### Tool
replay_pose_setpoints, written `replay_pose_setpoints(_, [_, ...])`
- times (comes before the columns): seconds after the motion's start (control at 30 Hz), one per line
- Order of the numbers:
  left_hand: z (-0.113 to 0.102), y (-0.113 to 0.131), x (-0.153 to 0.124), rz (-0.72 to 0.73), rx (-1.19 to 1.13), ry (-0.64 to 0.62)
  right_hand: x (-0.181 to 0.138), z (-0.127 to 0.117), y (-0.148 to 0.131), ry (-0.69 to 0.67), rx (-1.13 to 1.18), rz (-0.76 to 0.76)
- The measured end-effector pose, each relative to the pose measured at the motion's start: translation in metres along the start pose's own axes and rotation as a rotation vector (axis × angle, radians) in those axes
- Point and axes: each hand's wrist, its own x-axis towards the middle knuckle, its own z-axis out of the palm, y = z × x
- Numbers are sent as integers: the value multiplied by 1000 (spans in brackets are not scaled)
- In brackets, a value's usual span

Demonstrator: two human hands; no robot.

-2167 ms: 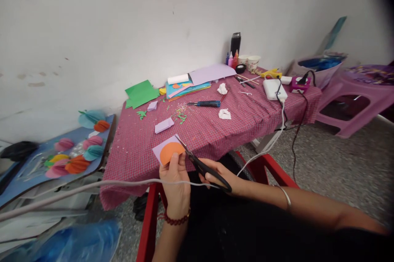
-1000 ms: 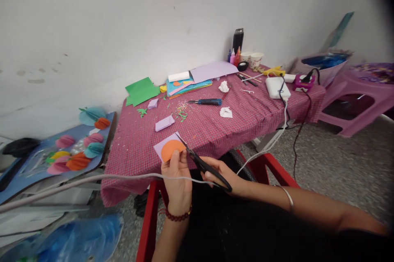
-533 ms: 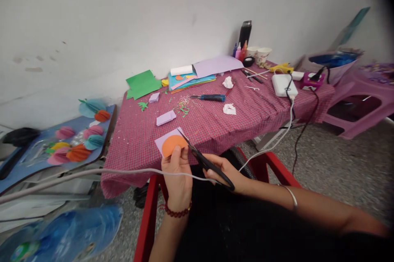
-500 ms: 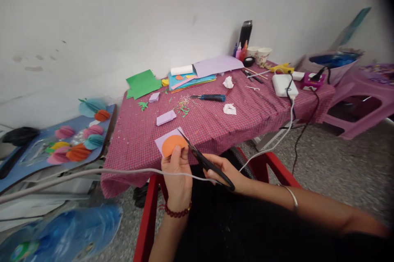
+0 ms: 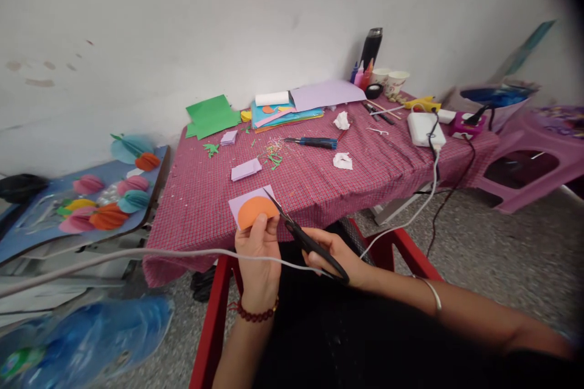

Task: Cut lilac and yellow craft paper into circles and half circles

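Note:
My left hand [image 5: 259, 249] pinches an orange paper piece with a rounded edge [image 5: 253, 211] together with a purple paper [image 5: 238, 201] lying behind it. The thumb presses on the orange piece from the front. In my right hand [image 5: 332, 250] is a pair of black scissors [image 5: 314, 246], fingers wrapped through the handles. Their blades point up and left and meet the right edge of the papers. Just beyond, on the checked tablecloth [image 5: 191, 206], lie a folded stack of purple paper pieces [image 5: 246, 169] and a smaller purple stack [image 5: 229, 137].
Paper scraps [image 5: 274, 154], a blue-handled tool [image 5: 314, 142] and crumpled tissue [image 5: 342, 161] lie mid-table. Green sheets [image 5: 212, 116] and coloured paper [image 5: 328, 95] are at the back. A white cable [image 5: 182, 252] crosses before my left wrist. Paper ornaments [image 5: 109, 217] lie on a blue board at left.
The view has shifted slightly, moving the table and ornaments in the picture. Both hands keep their hold, and the scissors stay at the right edge of the papers.

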Motion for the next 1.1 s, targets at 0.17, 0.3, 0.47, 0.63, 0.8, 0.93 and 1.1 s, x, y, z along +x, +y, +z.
replay_pose_setpoints(0.17, [-1,3,2,-19,-7,-8,-1,0,2,-1,19,3])
replay_pose_setpoints(0.3, [-3,10,6,-31,20,-27,-1,-1,0,-13,18,39])
replay_pose_setpoints(0.47, [-6,15,10,-10,116,-10,1,-5,-13,-124,-8,42])
replay_pose_setpoints(0.63, [-10,13,6,-11,232,-74,3,-7,-19,-166,10,30])
replay_pose_setpoints(0.8, [-10,10,2,-39,258,-109,4,-9,-19,-154,3,23])
replay_pose_setpoints(0.93, [-9,8,1,-40,266,-91,4,-10,-17,-140,-3,25])
replay_pose_setpoints(1.1, [-11,4,1,-23,247,-92,4,-10,-16,-133,12,26])
